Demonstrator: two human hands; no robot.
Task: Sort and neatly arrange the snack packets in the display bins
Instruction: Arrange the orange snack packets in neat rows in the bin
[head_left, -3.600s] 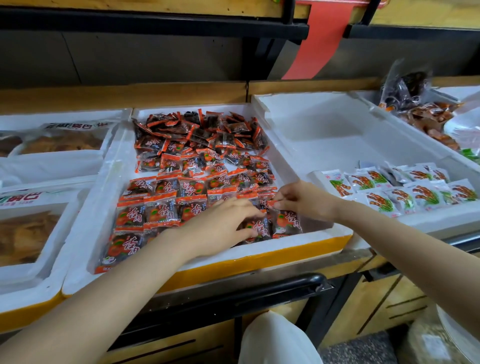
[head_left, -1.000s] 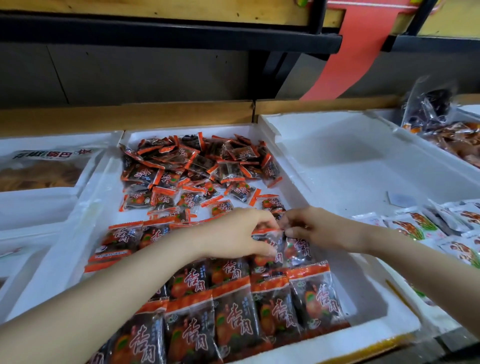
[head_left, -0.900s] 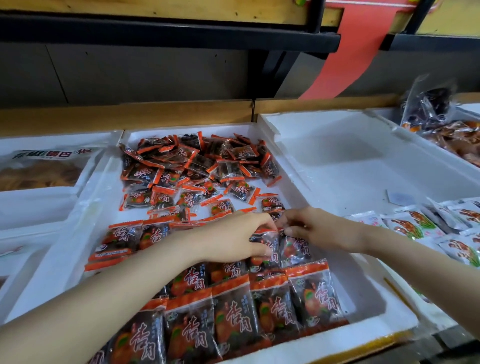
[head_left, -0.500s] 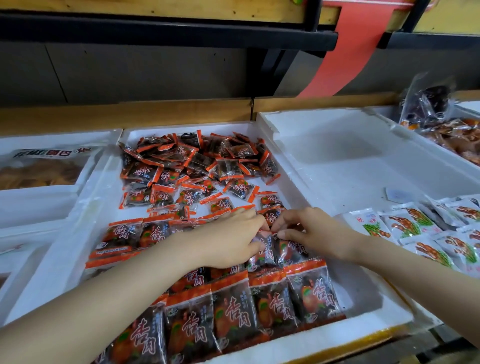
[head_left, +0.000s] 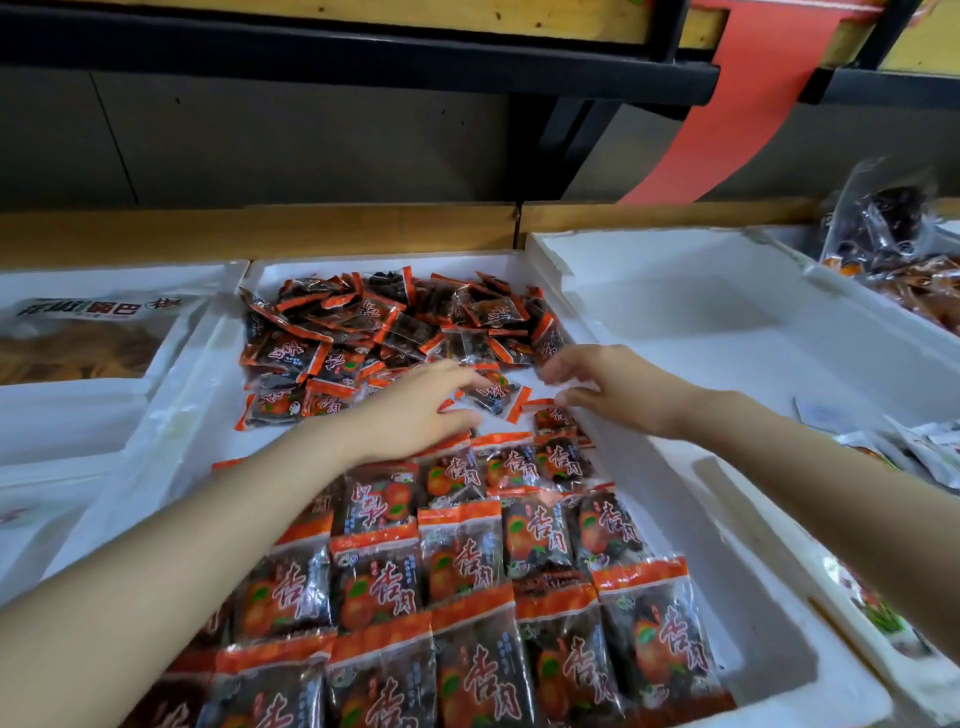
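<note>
Foam bin (head_left: 639, 467), centre frame: left hand (head_left: 415, 410) and right hand (head_left: 618, 387) hung released over loose packets (head_left: 363, 332), apparently to extend neat rows (head_left: 467, 571)

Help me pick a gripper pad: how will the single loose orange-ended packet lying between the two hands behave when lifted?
Probably light and floppy: the loose packet is a small, thin film sachet with crimped ends. Its glossy wrap catches glare, so it may slip when pinched. Lying flat on the bin floor, it should not roll.
</note>
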